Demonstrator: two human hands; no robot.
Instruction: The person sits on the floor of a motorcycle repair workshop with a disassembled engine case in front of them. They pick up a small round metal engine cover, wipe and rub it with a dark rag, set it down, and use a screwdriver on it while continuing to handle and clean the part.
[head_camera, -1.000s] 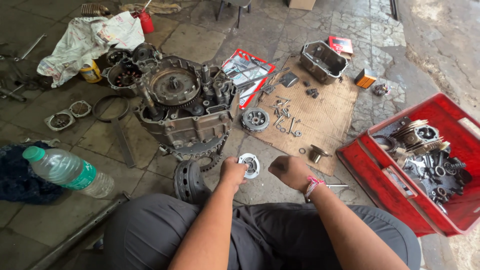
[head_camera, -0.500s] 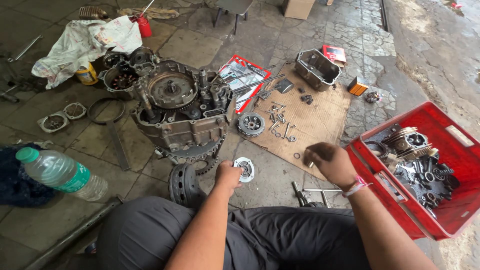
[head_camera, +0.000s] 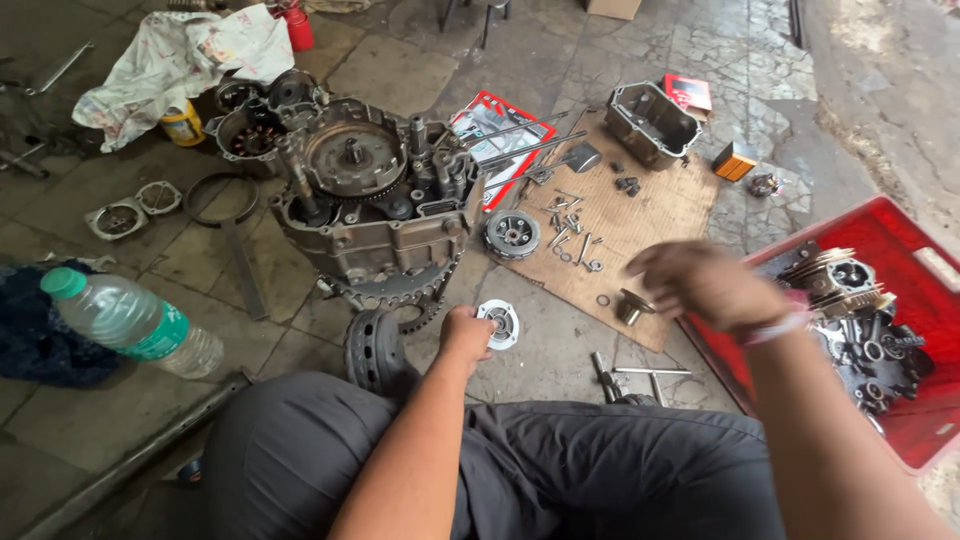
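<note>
Grey metal and grease everywhere on the tiled floor. The left hand (head_camera: 466, 336) grips a small round plate (head_camera: 498, 323), pale with a dark centre hole, fingers closed on its left edge, holding it just above the floor near the person's knees. It has barely shifted in the last second. The right hand (head_camera: 705, 285) has changed a lot: a second ago it was close beside the plate, and now it is out to the right, over the near edge of the cardboard (head_camera: 640, 215), blurred with motion. Whether its fingers are apart or closed on something I cannot tell; the blur hides them. It hangs just above a small metal bush (head_camera: 630, 307) on the cardboard's near corner and close to the red crate (head_camera: 905, 225) of engine parts.

So the plate stays put in one hand while the other goes over the loose parts.

Farther off sits the engine case (head_camera: 375, 200) with a toothed sprocket (head_camera: 395, 295) at its near side, a ribbed drum (head_camera: 372, 352) just left of the left hand, and a water bottle (head_camera: 130, 322) lying at the left.
</note>
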